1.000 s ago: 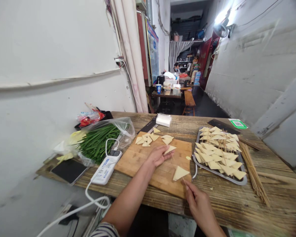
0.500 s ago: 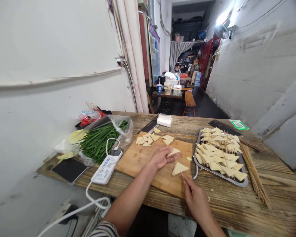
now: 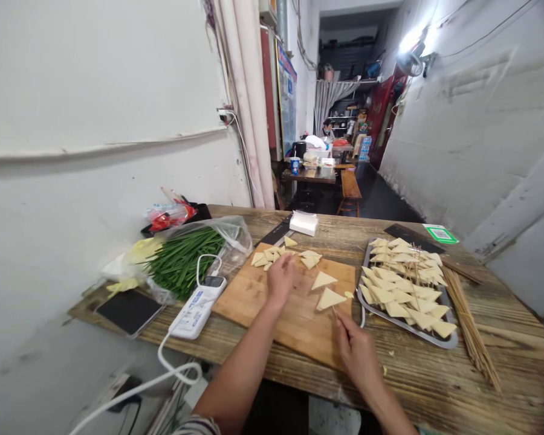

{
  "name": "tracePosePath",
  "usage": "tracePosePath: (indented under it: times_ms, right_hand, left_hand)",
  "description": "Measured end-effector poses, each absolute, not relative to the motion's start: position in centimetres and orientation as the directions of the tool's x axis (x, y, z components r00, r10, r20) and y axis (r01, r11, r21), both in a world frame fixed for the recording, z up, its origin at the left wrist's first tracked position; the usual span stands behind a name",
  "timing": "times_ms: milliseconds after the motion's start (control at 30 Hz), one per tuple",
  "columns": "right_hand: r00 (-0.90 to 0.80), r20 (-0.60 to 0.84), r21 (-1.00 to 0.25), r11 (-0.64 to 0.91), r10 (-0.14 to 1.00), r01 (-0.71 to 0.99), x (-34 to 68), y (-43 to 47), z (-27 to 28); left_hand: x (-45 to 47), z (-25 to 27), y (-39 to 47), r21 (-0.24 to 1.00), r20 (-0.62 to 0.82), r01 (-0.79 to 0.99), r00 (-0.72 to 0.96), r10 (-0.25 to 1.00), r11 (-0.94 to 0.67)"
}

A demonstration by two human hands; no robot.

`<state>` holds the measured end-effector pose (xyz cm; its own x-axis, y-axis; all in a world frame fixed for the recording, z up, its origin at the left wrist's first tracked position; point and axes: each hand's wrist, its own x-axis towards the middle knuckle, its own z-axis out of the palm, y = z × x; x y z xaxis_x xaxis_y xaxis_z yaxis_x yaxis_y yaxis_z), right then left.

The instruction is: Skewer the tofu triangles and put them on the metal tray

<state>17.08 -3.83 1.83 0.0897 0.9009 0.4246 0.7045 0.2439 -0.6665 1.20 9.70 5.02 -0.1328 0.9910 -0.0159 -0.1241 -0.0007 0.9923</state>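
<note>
My right hand (image 3: 357,349) is closed around the lower end of a thin bamboo skewer (image 3: 334,310). Two pale yellow triangular slices, which look like tofu, are threaded on it: a nearer slice (image 3: 330,298) and a farther slice (image 3: 323,280). Both are over the wooden cutting board (image 3: 290,308). My left hand (image 3: 281,279) reaches to a small pile of loose triangular slices (image 3: 259,258) at the board's far side; its fingertips are hidden behind the hand. A second small group of slices (image 3: 310,258) lies just right of that hand.
Right of the board, a metal tray (image 3: 448,341) holds rows of skewered slices, beside a bundle of bare skewers (image 3: 474,332). On the left are green chives (image 3: 181,260) in a plastic bag and a white power strip (image 3: 198,308). A knife (image 3: 276,231) and white box (image 3: 304,223) lie behind.
My left hand has left the farther slice on the skewer and moved away and leftward to the loose pile. My right hand keeps its hold on the skewer, almost in place.
</note>
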Motion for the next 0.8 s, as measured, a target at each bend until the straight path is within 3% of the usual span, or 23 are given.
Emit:
tracePosePath:
  times_ms: [33,100,200,300,467,800]
  right_hand:
    - [0.096,0.421,-0.678,0.243,0.902,0.694,17.1,-3.9,1.7]
    - [0.108,0.4,-0.706,0.23,0.91,0.67,17.2,-3.9,1.6]
    - [0.132,0.37,-0.737,0.203,0.92,0.644,17.2,-3.8,1.6]
    - [0.155,0.365,-0.752,0.192,0.918,0.631,17.3,-3.7,1.7]
    - [0.153,0.38,-0.758,0.212,0.912,0.617,17.3,-3.8,1.8]
    - [0.135,0.385,-0.738,0.217,0.913,0.638,17.1,-3.7,1.5]
  left_hand:
    - [0.4,5.1,10.0,0.987,0.131,0.125,-0.246,0.96,-0.102]
    - [-1.1,5.0,10.6,0.84,0.311,0.536,-0.335,0.889,-0.091]
    - [-2.4,4.6,11.0,0.605,0.33,0.79,-0.36,0.873,0.098]
    - [-2.5,4.0,11.3,0.494,0.287,0.855,-0.33,0.899,0.156]
    - [-2.2,3.5,11.6,0.45,0.266,0.877,-0.313,0.912,0.17]
    - [-1.8,3.7,11.6,0.574,0.346,0.81,-0.368,0.863,0.116]
